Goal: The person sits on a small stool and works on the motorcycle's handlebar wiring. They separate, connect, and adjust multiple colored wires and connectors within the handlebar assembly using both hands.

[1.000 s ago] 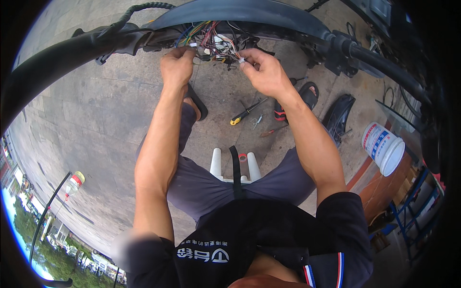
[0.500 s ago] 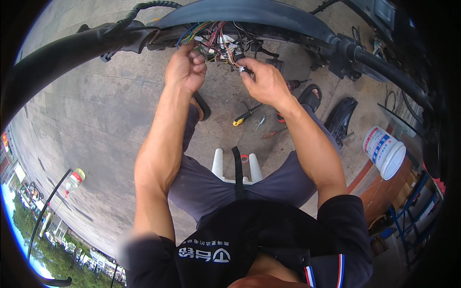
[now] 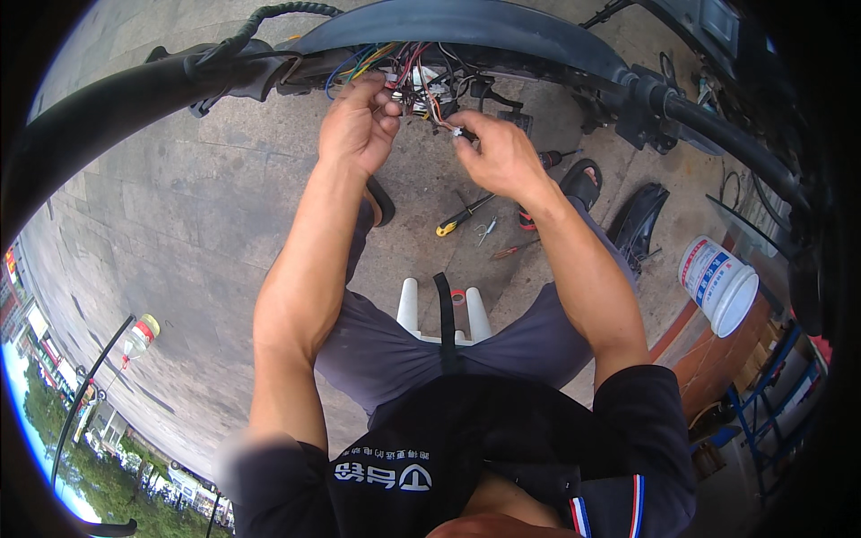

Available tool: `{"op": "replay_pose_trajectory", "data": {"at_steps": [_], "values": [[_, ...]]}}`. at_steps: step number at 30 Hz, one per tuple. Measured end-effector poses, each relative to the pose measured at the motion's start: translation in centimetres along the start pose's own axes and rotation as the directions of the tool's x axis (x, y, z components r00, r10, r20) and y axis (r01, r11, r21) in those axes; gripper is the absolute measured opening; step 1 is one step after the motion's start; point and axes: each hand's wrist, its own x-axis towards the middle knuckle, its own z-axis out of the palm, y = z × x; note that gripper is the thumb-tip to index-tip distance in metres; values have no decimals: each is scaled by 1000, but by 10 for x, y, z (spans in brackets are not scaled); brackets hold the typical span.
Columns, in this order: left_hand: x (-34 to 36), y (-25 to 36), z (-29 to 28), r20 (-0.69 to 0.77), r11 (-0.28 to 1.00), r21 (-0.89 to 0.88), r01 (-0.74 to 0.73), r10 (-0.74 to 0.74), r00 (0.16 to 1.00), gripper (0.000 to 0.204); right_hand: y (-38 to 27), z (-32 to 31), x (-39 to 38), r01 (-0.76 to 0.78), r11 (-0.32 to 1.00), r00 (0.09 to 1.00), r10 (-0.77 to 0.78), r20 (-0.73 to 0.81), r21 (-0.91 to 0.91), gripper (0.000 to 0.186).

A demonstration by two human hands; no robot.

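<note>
A tangle of coloured wires (image 3: 414, 67) with white plugs hangs beneath the curved dark panel (image 3: 457, 22) of what looks like a scooter. My left hand (image 3: 360, 125) is at the tangle's left side, thumb and fingers pinched together among the wires; what they grip is hidden. To the right of the tangle, my right hand (image 3: 499, 151) pinches a small white wire connector (image 3: 458, 132) between thumb and forefinger. Brown-orange wires run from this connector up into the bundle.
On the paving lie a yellow-handled screwdriver (image 3: 456, 221), a power drill (image 3: 554, 159), red-handled pliers (image 3: 514, 249) and a black plastic panel (image 3: 638, 218). Between my legs is a white stool (image 3: 408, 309). A white bucket (image 3: 717, 287) stands at right. Black tubes (image 3: 117, 112) frame the top.
My left hand has shifted slightly right, further into the wires. My right hand still holds the connector, which has moved slightly right and down.
</note>
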Motion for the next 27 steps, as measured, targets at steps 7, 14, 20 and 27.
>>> {"op": "replay_pose_trajectory", "data": {"at_steps": [7,14,20,27], "values": [[-6,-8,4,25,991,102,-84,81,996,8,5,-6,1,4,1000,1000,-4,5,-22,29],[-4,-12,0,94,999,-9,-34,35,995,11,8,-4,-1,14,1000,1000,-14,13,-25,28],[-2,-15,0,104,999,-8,-43,43,994,21,5,-3,-1,32,999,999,-32,11,-24,27],[2,-10,-5,126,999,-46,22,-16,992,19,0,-9,-2,-15,1000,999,15,46,-3,27]]}}
